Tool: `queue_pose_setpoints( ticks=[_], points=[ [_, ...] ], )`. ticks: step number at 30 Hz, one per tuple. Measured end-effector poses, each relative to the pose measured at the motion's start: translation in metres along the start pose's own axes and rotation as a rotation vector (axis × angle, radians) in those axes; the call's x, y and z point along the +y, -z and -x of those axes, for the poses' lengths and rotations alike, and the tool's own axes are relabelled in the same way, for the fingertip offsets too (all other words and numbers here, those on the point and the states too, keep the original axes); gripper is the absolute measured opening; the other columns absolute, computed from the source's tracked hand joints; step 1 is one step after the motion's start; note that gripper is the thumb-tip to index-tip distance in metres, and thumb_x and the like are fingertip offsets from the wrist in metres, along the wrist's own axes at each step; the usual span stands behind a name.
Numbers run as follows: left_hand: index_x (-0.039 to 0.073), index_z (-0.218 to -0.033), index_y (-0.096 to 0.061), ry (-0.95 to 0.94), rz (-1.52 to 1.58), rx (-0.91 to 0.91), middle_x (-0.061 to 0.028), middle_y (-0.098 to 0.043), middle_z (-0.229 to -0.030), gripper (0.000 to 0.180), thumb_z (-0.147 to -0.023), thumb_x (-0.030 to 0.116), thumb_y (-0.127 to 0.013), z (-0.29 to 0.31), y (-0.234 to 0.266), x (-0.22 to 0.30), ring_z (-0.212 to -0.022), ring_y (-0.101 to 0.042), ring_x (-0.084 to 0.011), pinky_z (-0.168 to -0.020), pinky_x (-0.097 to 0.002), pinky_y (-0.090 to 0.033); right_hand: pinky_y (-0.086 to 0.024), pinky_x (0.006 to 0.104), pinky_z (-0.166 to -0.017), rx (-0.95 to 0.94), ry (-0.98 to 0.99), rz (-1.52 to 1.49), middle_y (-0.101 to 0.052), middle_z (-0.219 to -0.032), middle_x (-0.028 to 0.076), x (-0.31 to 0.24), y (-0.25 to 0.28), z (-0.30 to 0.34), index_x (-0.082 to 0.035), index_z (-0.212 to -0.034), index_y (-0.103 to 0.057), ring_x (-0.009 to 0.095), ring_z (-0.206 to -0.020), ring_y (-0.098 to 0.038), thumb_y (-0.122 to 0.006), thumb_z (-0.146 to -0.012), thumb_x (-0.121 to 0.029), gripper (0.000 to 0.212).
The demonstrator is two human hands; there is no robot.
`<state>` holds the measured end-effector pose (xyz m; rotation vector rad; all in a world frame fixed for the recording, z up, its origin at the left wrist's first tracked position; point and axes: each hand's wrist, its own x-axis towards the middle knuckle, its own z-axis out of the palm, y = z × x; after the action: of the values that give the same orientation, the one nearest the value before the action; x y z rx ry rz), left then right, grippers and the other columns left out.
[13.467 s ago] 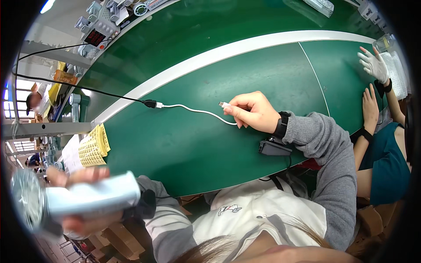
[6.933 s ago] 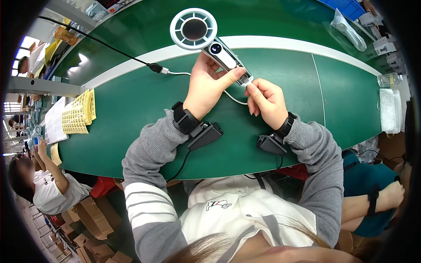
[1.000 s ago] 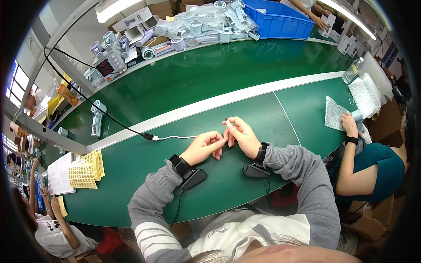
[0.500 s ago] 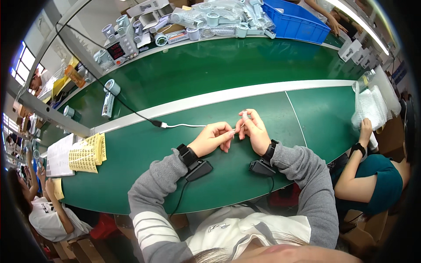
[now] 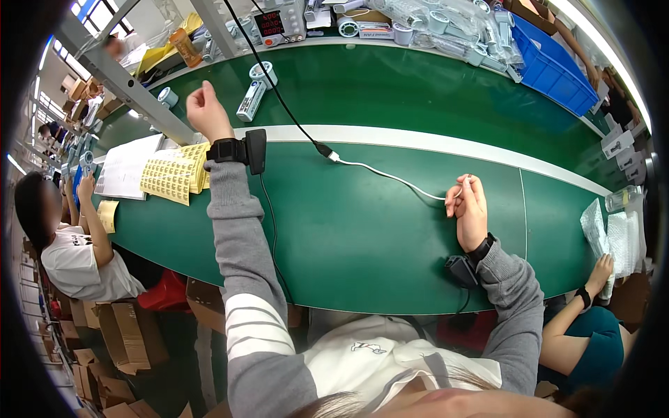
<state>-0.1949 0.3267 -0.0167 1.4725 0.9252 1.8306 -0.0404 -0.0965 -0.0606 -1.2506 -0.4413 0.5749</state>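
My left hand is stretched out to the far left, over the rail, with its fingers curled closed. Whatever they may hold is hidden. To its right, a light blue and white handheld fan lies on the green surface beyond the rail. Between thumb and fingers, my right hand pinches the end of a white cable above the green table. The cable's other end plugs into a black cable that hangs from above. The tip in my right fingers is mostly covered.
Yellow label sheets and white papers lie at the left. A metal post rises near my left hand. At the back are a power supply, bagged fans and a blue crate. Co-workers sit on both sides.
My left hand has left the cable and reached far out to the left. The right hand has moved right with the cable end, drawing the cable out. The whole view has shifted.
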Motion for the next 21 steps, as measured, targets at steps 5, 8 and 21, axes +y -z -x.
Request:
queue_pose_setpoints(
  ticks=[5, 8, 21],
  points=[
    [-0.002, -0.086, -0.06, -0.168, -0.533, -0.259, -0.0075, -0.059, -0.071, 0.041, -0.076, 0.038, -0.061, 0.009, -0.005, -0.09, -0.066, -0.056, -0.0167, -0.06, -0.0281, -0.044, -0.035, 0.0191, -0.048, 0.004, -0.027, 0.037, -0.049, -0.064, 0.005, 0.0, -0.001, 0.001, -0.008, -0.094, -0.041, 0.008, -0.051, -0.042, -0.032, -0.093, -0.023, 0.017],
    [-0.002, -0.086, -0.06, -0.142, -0.638, -0.533, -0.0083, -0.06, -0.077, 0.043, -0.076, 0.04, -0.06, 0.018, -0.023, -0.089, -0.068, -0.057, -0.0169, -0.062, -0.0279, -0.044, -0.035, 0.0187, -0.048, -0.059, -0.081, 0.113, -0.051, -0.064, 0.005, 0.0, -0.002, 0.0, -0.008, -0.093, -0.041, 0.008, -0.051, -0.042, -0.033, -0.093, -0.024, 0.018],
    [-0.006, -0.107, -0.036, -0.013, 0.793, -0.12, -0.0212, -0.054, -0.099, 0.029, -0.082, 0.005, -0.047, 0.029, -0.021, 0.074, -0.08, -0.06, -0.0298, -0.067, -0.0358, -0.052, -0.037, 0.0187, -0.05, -0.1, -0.074, 0.079, -0.051, -0.065, 0.005, 0.0, 0.005, 0.0, -0.007, -0.092, -0.043, 0.008, -0.052, -0.044, -0.037, -0.092, -0.024, 0.018]
  ],
)
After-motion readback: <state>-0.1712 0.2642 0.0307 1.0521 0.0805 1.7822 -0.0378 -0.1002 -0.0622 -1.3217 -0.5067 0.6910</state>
